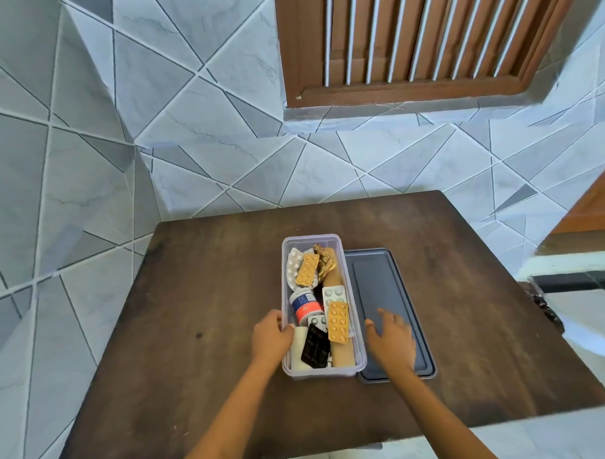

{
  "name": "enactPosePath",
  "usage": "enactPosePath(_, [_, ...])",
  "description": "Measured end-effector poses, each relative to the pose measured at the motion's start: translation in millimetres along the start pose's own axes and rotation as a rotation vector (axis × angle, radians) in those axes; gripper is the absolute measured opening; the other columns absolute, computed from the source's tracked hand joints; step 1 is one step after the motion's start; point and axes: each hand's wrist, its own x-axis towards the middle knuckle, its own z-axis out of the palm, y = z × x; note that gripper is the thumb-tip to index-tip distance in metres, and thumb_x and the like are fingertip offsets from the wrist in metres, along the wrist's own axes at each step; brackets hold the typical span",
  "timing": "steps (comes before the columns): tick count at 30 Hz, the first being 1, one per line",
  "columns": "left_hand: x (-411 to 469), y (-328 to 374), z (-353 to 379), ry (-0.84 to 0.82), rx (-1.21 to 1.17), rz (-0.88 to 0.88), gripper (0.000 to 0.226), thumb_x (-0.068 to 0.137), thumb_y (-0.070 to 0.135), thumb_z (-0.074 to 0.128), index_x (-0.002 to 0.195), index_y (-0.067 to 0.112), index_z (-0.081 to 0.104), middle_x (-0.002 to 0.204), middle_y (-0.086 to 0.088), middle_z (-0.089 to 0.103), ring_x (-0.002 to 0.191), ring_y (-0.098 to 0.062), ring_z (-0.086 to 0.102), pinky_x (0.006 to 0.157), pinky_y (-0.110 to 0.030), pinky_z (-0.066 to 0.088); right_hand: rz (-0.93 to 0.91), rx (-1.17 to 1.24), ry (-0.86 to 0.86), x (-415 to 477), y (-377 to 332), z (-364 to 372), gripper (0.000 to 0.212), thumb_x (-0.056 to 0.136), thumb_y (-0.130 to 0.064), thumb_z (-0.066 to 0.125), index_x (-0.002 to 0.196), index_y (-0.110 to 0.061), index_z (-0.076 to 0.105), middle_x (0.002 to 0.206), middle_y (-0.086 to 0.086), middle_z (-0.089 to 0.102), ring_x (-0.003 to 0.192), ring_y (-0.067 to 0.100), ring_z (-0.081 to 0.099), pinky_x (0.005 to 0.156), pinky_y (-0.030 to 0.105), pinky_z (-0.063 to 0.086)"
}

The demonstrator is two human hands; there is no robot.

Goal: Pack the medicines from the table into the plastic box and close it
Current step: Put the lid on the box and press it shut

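Observation:
The clear plastic box [311, 240] stands open in the middle of the dark wooden table [200, 301]. Inside lie several medicines: orange blister packs [338, 321], white blister packs [334, 292], a black blister pack [315, 346], a small bottle with a blue and red label [305, 305] and a tan roll [333, 276]. The dark grey lid [378, 278] lies flat on the table, touching the box's right side. My left hand [271, 340] grips the box's left wall near its front. My right hand [391, 339] rests on the lid's near half with fingers spread.
A tiled wall with a grey geometric pattern rises behind the table. A brown wooden louvred window [421, 39] is set above it. At the right edge stands a white fixture [581, 309]. No loose medicines show on the table around the box.

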Motion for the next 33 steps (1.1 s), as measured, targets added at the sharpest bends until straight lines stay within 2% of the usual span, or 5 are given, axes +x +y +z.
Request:
enactPosePath(6, [15.0,14.3,0.3,-0.140,0.030,-0.022,0.015,0.084,0.022,0.063,0.089,0.014,0.053,0.091,-0.002,0.057,0.081,-0.015,0.053,0.067,-0.025,0.041,0.264,-0.286,0.094,19.0,33.9,-26.9,0.067,0.076,-0.043,0.066,0.123,-0.008,0.035,0.135,0.019,0.037,0.125,0.035,0.033,0.100,0.043,0.035])
enactPosePath(18, [23.6,21.4,-7.4,-0.250,0.101,-0.026,0.011,0.086,0.020,0.062,0.081,0.012,0.059,0.078,-0.001,0.058,0.067,-0.011,0.054,0.059,-0.022,0.049,0.430,-0.005,-0.126,55.3,55.5,-52.7,0.087,0.064,-0.037,0.081,0.128,-0.001,0.035,0.134,0.022,0.044,0.124,0.037,0.043,0.101,0.047,0.041])
enactPosePath(24, [26.9,36.9,-23.4,0.052,0.133,0.028,0.040,0.088,0.024,0.060,0.126,0.013,0.057,0.134,-0.008,0.058,0.119,-0.024,0.057,0.100,-0.037,0.046,0.140,0.307,-0.058,55.7,30.8,-94.1,0.033,0.079,-0.014,0.069,0.103,-0.007,0.047,0.110,0.019,0.060,0.083,0.026,0.053,0.076,0.039,0.047])
enactPosePath(28, [24.0,73.0,-17.9,-0.053,-0.113,0.163,0.029,0.090,0.020,0.058,0.116,0.009,0.065,0.119,-0.012,0.067,0.104,-0.023,0.064,0.094,-0.037,0.051,-0.078,0.283,0.104,40.1,-15.2,-108.1,0.034,0.078,-0.013,0.067,0.110,-0.014,0.058,0.107,0.011,0.068,0.092,0.025,0.064,0.077,0.033,0.051])
enactPosePath(33, [14.2,114.5,-2.0,-0.372,-0.623,-0.057,0.026,0.095,0.028,0.050,0.110,0.009,0.059,0.101,-0.010,0.063,0.077,-0.015,0.060,0.072,-0.027,0.054,-0.360,0.025,0.121,1.9,-61.7,-81.7,0.035,0.080,-0.013,0.056,0.114,-0.020,0.055,0.100,0.007,0.072,0.090,0.027,0.067,0.076,0.039,0.056])
